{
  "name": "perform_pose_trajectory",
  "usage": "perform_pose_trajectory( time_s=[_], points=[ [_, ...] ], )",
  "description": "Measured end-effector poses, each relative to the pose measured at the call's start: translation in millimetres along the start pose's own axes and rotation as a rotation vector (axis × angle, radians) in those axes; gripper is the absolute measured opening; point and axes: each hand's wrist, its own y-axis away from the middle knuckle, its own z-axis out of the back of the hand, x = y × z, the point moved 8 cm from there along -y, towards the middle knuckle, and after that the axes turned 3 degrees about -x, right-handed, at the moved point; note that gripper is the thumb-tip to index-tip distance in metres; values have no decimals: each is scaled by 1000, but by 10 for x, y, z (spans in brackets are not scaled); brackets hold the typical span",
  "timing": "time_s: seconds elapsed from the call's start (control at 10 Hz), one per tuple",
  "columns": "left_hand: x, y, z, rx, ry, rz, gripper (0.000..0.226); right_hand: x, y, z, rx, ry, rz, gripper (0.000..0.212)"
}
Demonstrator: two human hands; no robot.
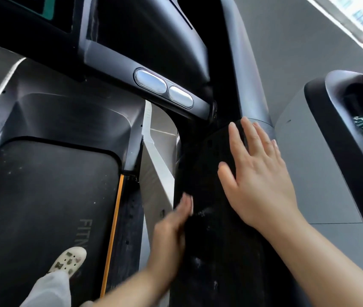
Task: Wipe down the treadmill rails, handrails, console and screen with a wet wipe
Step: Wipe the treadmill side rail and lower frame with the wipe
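I look down at the treadmill's right black handrail [216, 244], which has pale smears on its top. My right hand [258, 173] lies flat on the far part of the rail, fingers straight and spread, with nothing in it. My left hand [171, 227], blurred, lies along the rail's inner edge with its fingers stretched out. A small pale bit shows at its fingertips; whether that is the wet wipe I cannot tell. The dark console [145, 36] with two silver grip sensors [162, 87] is above, and a corner of the screen [21, 9] shows at top left.
The black belt [43, 196] with orange edge lines runs at lower left, with my shoe [68, 261] on it. A dark side rail [129, 229] lies beside it. A grey upright [247, 74] rises behind the handrail. A neighbouring machine [342, 129] stands to the right.
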Motion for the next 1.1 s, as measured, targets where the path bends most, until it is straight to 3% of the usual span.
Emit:
perform_pose_trajectory(
  time_s=[0.1,0.2,0.4,0.5,0.7,0.9,1.0,1.1],
  points=[
    [-35,383,-5,78,-13,-102,55,-6,-4,-8,-15,13,10,81],
    [-78,-49,-6,1,-49,-81,39,-8,-6,1,-24,15,8,82],
    [92,-1356,-44,-162,55,164,28,-4,-11,8,-23,17,10,80],
    [37,-1406,41,-182,21,204,27,-4,-4,-6,-11,4,2,74],
    [-314,-536,173,-179,160,-24,38,-8,-7,-13,-50,18,9,81],
    [-162,-1430,46,-190,26,223,25,-1,-13,0,-46,28,10,81],
    [-81,-1692,51,-255,87,307,22,-7,-16,-4,-17,36,8,83],
    [-118,-1536,36,-189,-39,282,26,0,-12,-8,-19,45,11,83]
  ],
)
